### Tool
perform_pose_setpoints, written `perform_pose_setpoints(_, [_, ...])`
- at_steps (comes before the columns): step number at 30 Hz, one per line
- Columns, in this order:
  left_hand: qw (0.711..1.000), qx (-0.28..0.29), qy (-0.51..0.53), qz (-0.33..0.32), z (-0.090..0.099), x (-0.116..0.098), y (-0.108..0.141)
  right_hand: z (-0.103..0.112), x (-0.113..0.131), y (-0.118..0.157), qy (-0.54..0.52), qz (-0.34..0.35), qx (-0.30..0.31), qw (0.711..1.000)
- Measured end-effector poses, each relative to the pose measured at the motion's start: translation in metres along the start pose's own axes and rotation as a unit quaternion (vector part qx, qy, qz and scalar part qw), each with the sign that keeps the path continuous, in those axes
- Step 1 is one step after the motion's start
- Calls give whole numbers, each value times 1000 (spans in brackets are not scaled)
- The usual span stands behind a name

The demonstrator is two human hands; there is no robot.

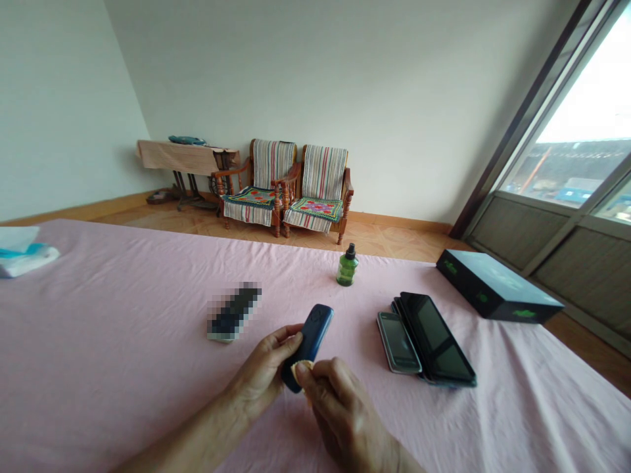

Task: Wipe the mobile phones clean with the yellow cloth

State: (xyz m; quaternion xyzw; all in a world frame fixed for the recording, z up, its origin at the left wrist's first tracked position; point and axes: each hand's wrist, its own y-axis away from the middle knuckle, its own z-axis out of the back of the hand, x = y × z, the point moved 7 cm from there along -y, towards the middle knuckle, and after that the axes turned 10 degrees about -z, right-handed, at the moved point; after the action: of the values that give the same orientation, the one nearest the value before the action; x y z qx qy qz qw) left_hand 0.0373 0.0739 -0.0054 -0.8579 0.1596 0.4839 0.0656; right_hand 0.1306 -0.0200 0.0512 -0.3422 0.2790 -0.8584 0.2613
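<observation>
With left hand (269,362), clasping a dark blue mobile phone (317,330) from its left side above the pink sheet (123,315); with right hand (346,407), pinching a pale yellow cloth (296,366) against the phone's lower end, left of a silver-edged touchscreen phone (398,343).

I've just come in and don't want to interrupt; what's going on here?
A person's left hand holds a dark blue handheld device, while the right hand holds a pale piece, perhaps cloth, at its near end. A green bottle stands upright beyond them on the pink cover. To the right lie a silver-edged phone and a larger black device, with a dark box farther off.
</observation>
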Motion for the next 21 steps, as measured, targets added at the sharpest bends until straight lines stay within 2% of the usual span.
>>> perform_pose_setpoints(2, [1000,3,-9,-3,-1,-1,1,2,-8,0,1,-18,-4,1000])
perform_pose_setpoints(4, [999,16,-35,-13,-4,-5,1,8,-23,0,-2,-65,-33,997])
perform_pose_setpoints(6, [992,39,-111,-48,-7,-11,1,14,-41,1,-3,-123,-65,990])
perform_pose_setpoints(8, [967,64,-223,-100,-10,-18,2,17,-55,3,1,-163,-79,983])
perform_pose_setpoints(11, [908,94,-364,-185,-16,-25,7,19,-63,5,4,-193,-90,977])
perform_pose_setpoints(15, [834,141,-460,-270,-28,-26,17,20,-68,8,-7,-236,-123,964])
perform_pose_setpoints(18, [814,178,-480,-274,-34,-22,22,19,-73,9,-12,-264,-129,956])
perform_pose_setpoints(21, [807,188,-494,-263,-35,-22,24,15,-79,9,-15,-285,-105,953])
